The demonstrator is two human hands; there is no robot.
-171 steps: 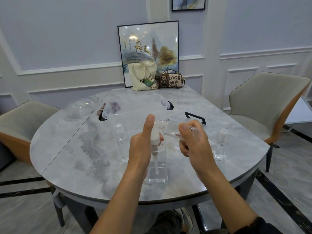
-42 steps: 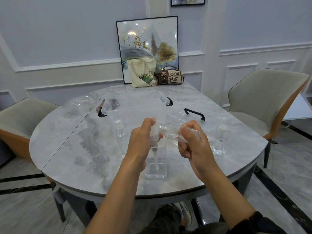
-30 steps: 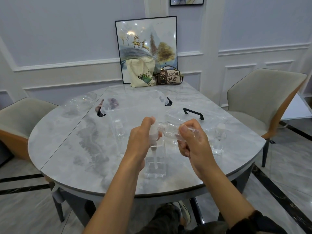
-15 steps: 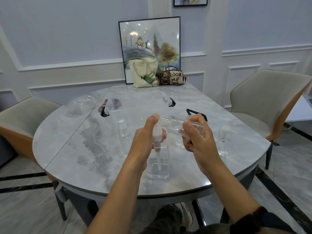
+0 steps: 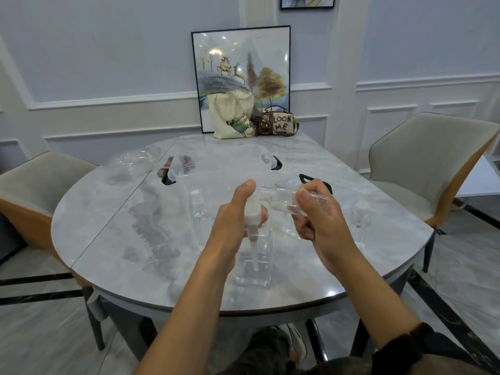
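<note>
Left hand (image 5: 235,220) curled round white pump head (image 5: 253,212) of square bottle (image 5: 254,261), thumb raised above it. Square bottle clear, upright on marble table (image 5: 108,239), near front edge. Right hand (image 5: 319,226) pinches small open bottle (image 5: 281,200) between thumb and fingers, held almost sideways in air, neck pointing left, just beside pump head; contact cannot tell. Capped bottle (image 5: 361,212) stands right of hands. Tote bag (image 5: 232,117), handbag (image 5: 278,124) at far edge.

Clear pump bottle (image 5: 254,262) stands upright; uncapped small bottle (image 5: 280,200) tilts toward its nozzle.
</note>
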